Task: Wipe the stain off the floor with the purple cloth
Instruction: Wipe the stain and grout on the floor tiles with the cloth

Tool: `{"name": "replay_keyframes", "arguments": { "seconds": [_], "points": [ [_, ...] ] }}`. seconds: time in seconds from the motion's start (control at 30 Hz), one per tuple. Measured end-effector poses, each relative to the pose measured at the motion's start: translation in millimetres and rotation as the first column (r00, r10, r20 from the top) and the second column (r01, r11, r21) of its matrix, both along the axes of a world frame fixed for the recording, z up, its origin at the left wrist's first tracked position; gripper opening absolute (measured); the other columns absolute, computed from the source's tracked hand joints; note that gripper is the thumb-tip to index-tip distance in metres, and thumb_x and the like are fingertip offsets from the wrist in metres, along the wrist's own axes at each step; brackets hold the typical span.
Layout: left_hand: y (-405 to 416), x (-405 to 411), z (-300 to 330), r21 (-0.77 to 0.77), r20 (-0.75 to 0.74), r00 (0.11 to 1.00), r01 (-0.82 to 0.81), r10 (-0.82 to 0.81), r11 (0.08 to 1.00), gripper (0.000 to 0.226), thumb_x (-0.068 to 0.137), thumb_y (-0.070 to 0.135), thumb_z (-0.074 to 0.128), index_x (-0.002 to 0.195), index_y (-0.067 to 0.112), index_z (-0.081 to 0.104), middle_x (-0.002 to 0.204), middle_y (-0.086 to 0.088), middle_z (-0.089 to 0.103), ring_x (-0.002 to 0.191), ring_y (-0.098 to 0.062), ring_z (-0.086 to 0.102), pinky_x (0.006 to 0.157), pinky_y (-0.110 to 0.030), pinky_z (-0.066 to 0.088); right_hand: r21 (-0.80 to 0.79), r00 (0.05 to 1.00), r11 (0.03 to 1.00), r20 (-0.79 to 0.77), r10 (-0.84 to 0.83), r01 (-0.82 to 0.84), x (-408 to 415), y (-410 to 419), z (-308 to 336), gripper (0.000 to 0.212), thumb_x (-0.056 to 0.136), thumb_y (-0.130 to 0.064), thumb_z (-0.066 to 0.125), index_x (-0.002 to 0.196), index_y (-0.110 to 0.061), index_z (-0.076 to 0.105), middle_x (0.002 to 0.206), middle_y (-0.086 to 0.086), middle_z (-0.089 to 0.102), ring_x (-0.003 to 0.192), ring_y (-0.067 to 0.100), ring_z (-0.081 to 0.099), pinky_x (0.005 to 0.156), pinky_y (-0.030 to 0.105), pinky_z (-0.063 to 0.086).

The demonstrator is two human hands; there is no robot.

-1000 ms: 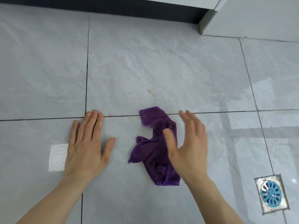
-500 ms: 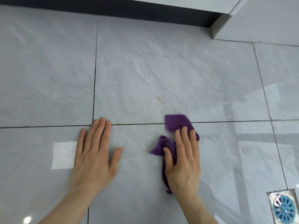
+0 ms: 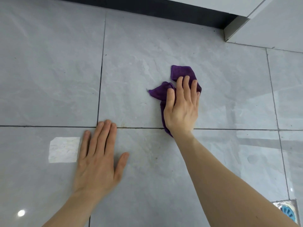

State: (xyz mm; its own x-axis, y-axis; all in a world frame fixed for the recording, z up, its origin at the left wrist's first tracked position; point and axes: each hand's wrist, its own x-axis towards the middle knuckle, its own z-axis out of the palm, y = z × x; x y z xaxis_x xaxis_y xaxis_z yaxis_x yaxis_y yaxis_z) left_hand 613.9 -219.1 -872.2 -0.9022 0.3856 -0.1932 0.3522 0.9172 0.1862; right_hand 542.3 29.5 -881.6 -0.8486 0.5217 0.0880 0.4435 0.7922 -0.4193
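We wipe: right hand (image 3: 181,110) presses purple cloth (image 3: 182,73) flat on floor (image 3: 131,46), fingers (image 3: 186,86) spread open, not gripping. Left hand (image 3: 98,158) braces, flat, open. Keep firm pressure, short strokes. Stain not visible, likely under cloth. Versus half second ago: cloth pushed forward, past grout line (image 3: 139,128).
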Motion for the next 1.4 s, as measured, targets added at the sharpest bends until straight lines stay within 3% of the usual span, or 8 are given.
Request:
{"name": "replay_keyframes", "arguments": {
  "seconds": [0.17, 0.4, 0.77, 1.0, 1.17, 1.27, 1.33, 1.4],
  "points": [
    [2, 0, 1, -0.021, -0.01, 1.0, 0.001, -0.001, 1.0, 0.082, 0.095, 0.056, 0.03, 0.159, 0.006, 0.02, 0.169, -0.01, 0.02, 0.158, -0.024, 0.014, 0.127, -0.053, 0.015, 0.141, 0.982, 0.974, 0.092, 0.163, -0.175, 9, -11, -3, 0.059, 0.107, -0.047, 0.034, 0.155, -0.014, 0.037, 0.166, 0.006, 0.032, 0.157, 0.03, 0.017, 0.126, 0.051, 0.018],
    [1, 0, 1, -0.022, -0.03, 0.999, 0.016, -0.017, 1.0, 0.079, 0.097, 0.054, 0.024, 0.159, 0.006, 0.019, 0.168, -0.012, 0.02, 0.157, -0.026, 0.016, 0.127, -0.053, 0.014, 0.057, 0.9, 0.902, 0.111, 0.421, -0.428, 80, -58, 5, 0.053, 0.106, -0.042, 0.043, 0.154, -0.018, 0.04, 0.166, 0.001, 0.032, 0.158, 0.025, 0.016, 0.125, 0.051, 0.02],
    [1, 1, 0, 0.006, -0.03, 0.999, 0.015, -0.015, 1.0, 0.077, 0.098, 0.053, 0.022, 0.16, 0.008, 0.016, 0.17, -0.008, 0.015, 0.158, -0.022, 0.011, 0.128, -0.05, 0.011, -0.02, 0.861, 0.875, 0.163, 0.481, -0.484, 190, -103, 10, 0.059, 0.103, -0.047, 0.047, 0.155, -0.021, 0.038, 0.167, -0.001, 0.027, 0.157, 0.025, 0.016, 0.121, 0.052, 0.031],
    [-1, 2, -1, 0.024, -0.037, 0.999, 0.0, 0.001, 1.0, 0.077, 0.098, 0.054, 0.024, 0.16, 0.01, 0.015, 0.17, -0.006, 0.014, 0.158, -0.019, 0.008, 0.128, -0.048, 0.01, -0.325, 0.831, 0.799, 0.067, 0.552, -0.505, 196, -70, 42, 0.107, 0.078, -0.068, 0.073, 0.158, -0.014, 0.028, 0.169, 0.002, 0.022, 0.158, 0.018, 0.011, 0.126, 0.042, 0.025],
    [-1, 2, -2, 0.024, -0.036, 0.999, 0.003, -0.002, 1.0, 0.076, 0.099, 0.055, 0.023, 0.161, 0.011, 0.013, 0.171, -0.006, 0.012, 0.158, -0.019, 0.007, 0.129, -0.048, 0.01, -0.281, 0.795, 0.781, 0.093, 0.6, -0.557, 192, -51, 41, 0.044, 0.084, -0.022, 0.073, 0.126, -0.021, 0.063, 0.148, -0.004, 0.053, 0.148, 0.016, 0.037, 0.113, 0.039, 0.043],
    [-3, 2, -2, 0.028, -0.031, 1.0, 0.002, -0.001, 1.0, 0.076, 0.099, 0.054, 0.023, 0.161, 0.011, 0.012, 0.171, -0.006, 0.012, 0.159, -0.019, 0.006, 0.128, -0.048, 0.011, -0.5, 0.924, 0.808, 0.042, 0.381, -0.311, 172, -51, 66, 0.035, 0.082, 0.001, 0.064, 0.107, -0.024, 0.061, 0.106, -0.01, 0.068, 0.104, 0.011, 0.064, 0.085, 0.035, 0.055],
    [-3, 2, -3, 0.046, -0.027, 1.0, 0.004, -0.002, 0.999, 0.076, 0.098, 0.052, 0.024, 0.16, 0.01, 0.013, 0.171, -0.007, 0.013, 0.159, -0.019, 0.006, 0.128, -0.049, 0.011, -0.736, 0.965, 0.67, 0.096, 0.245, -0.097, 156, -43, 86, 0.018, 0.091, -0.008, 0.063, 0.1, -0.024, 0.061, 0.086, -0.003, 0.07, 0.079, 0.009, 0.066, 0.071, 0.03, 0.056],
    [-3, 2, -2, 0.063, -0.032, 0.999, -0.001, 0.003, 0.998, 0.075, 0.099, 0.051, 0.025, 0.16, 0.01, 0.015, 0.17, -0.007, 0.015, 0.158, -0.019, 0.008, 0.128, -0.049, 0.01, -0.884, 0.964, 0.458, 0.198, 0.18, 0.096, 144, -33, 95, 0.008, 0.095, -0.023, 0.061, 0.1, -0.02, 0.066, 0.093, 0.007, 0.073, 0.082, 0.014, 0.066, 0.075, 0.029, 0.051]
  ]
}}
